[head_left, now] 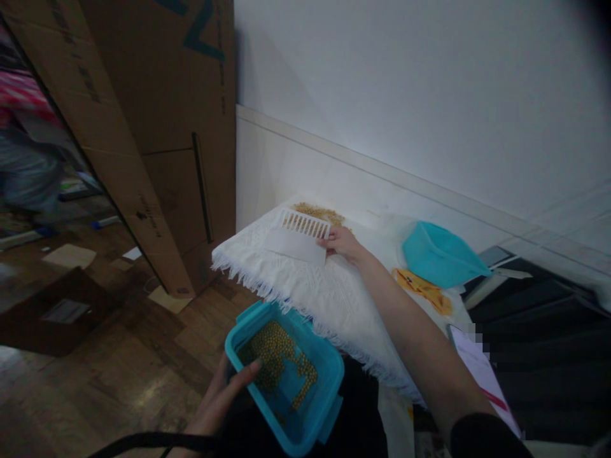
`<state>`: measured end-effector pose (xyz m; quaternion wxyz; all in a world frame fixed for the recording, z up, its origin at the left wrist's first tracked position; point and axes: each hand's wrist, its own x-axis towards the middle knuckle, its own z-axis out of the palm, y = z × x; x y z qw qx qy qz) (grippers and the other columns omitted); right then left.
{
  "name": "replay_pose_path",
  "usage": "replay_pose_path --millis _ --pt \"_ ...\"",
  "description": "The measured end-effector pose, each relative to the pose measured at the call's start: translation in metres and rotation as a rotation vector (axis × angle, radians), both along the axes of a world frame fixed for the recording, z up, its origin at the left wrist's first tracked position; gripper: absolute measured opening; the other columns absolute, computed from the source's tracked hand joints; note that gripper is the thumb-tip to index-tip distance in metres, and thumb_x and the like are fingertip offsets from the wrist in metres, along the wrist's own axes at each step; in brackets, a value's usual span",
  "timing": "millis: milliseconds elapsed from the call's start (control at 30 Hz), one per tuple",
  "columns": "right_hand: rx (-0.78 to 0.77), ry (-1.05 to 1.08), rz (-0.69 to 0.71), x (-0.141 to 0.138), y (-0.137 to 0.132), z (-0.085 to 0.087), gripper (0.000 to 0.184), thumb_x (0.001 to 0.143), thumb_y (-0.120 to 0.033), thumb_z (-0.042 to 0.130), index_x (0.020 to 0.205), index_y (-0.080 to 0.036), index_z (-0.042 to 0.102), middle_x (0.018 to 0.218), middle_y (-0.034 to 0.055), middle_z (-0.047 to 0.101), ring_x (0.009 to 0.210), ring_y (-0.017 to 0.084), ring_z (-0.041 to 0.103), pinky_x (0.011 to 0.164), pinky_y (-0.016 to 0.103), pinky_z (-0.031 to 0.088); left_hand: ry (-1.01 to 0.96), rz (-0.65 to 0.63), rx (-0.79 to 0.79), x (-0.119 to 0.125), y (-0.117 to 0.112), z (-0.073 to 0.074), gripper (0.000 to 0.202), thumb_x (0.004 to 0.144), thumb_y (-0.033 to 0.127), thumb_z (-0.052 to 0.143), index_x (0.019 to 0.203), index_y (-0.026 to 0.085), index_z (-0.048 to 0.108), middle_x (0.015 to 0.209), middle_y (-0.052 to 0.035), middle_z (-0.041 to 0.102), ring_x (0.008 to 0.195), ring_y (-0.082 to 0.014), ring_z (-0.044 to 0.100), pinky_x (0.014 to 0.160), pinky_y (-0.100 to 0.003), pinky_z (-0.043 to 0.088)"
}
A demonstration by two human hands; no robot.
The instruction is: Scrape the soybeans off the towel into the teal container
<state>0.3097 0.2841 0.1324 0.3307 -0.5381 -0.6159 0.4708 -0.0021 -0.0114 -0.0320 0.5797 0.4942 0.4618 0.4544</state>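
Observation:
My left hand [231,388] grips the near left rim of a turquoise plastic container [334,375], thumb over the edge. Small round yellowish beans [277,346] cover part of its bottom. The container is held just below the fringed edge of a white cloth [329,299]. On the cloth, my right hand [341,245] pinches the right side of a flat white slotted plastic piece [296,245], solid along its near half. Behind that piece lies a strip of more small yellowish bits [319,211], close to the wall.
A turquoise scoop-shaped basin [442,251] and an orange cloth [422,289] lie right of my forearm, with a sheet or tablet [482,375] nearer. A tall cardboard box [181,159] stands left; another box [57,312] and scraps lie on the wooden floor. A white wall [420,95] rises behind.

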Motion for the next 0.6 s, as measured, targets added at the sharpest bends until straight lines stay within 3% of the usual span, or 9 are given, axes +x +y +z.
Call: replay_pose_path --millis 133,267,400,500,533,600 --pt "0.024 0.032 -0.035 0.006 -0.014 0.011 0.04 0.066 -0.033 0.087 0.1 -0.017 0.073 0.094 0.0076 0.08 0.084 0.024 0.075 0.073 0.039 0.064 -0.016 0.031 -0.041 0.005 0.001 0.01 0.063 0.073 0.074 0.069 0.123 0.037 0.076 0.168 0.0025 0.043 0.162 -0.0409 0.013 0.127 -0.062 0.018" --pt "0.094 0.037 -0.047 0.024 -0.055 0.021 0.051 0.062 -0.046 0.091 0.101 -0.016 0.075 0.097 0.0098 0.08 0.086 0.026 0.076 0.07 0.037 0.063 -0.077 0.122 -0.147 0.015 0.004 0.017 0.063 0.067 0.075 0.072 0.115 0.035 0.078 0.165 0.0002 0.048 0.162 -0.0428 0.01 0.127 -0.064 0.016" --pt "0.013 0.018 -0.066 0.037 -0.092 0.014 0.055 0.058 -0.053 0.092 0.093 -0.016 0.075 0.089 0.0097 0.08 0.079 0.025 0.076 0.066 0.036 0.062 -0.092 0.112 -0.145 0.012 0.005 0.018 0.058 0.069 0.07 0.076 0.115 0.035 0.08 0.164 0.0013 0.05 0.162 -0.0427 0.012 0.128 -0.063 0.012" --pt "-0.046 0.022 -0.068 0.039 -0.097 0.004 0.055 0.054 -0.055 0.094 0.088 -0.016 0.074 0.084 0.0086 0.08 0.074 0.024 0.075 0.062 0.034 0.061 -0.046 0.072 -0.11 0.01 0.006 0.026 0.046 0.076 0.063 0.076 0.113 0.035 0.082 0.168 0.0051 0.041 0.162 -0.0402 0.016 0.131 -0.057 0.01" --pt "-0.053 0.022 -0.071 0.039 -0.094 0.002 0.056 0.053 -0.054 0.094 0.088 -0.016 0.074 0.083 0.0083 0.08 0.072 0.023 0.075 0.061 0.033 0.061 -0.047 0.059 -0.151 0.011 0.007 0.031 0.047 0.077 0.061 0.077 0.117 0.035 0.08 0.169 0.0051 0.04 0.161 -0.0399 0.018 0.131 -0.057 0.012" --pt "-0.049 0.017 -0.08 0.039 -0.085 -0.002 0.056 0.052 -0.052 0.095 0.089 -0.016 0.074 0.082 0.0077 0.08 0.071 0.023 0.074 0.06 0.032 0.06 -0.136 0.11 -0.285 0.016 0.01 0.044 0.06 0.089 0.055 0.069 0.146 0.039 0.06 0.169 0.004 0.042 0.161 -0.0345 0.023 0.13 -0.058 0.02"
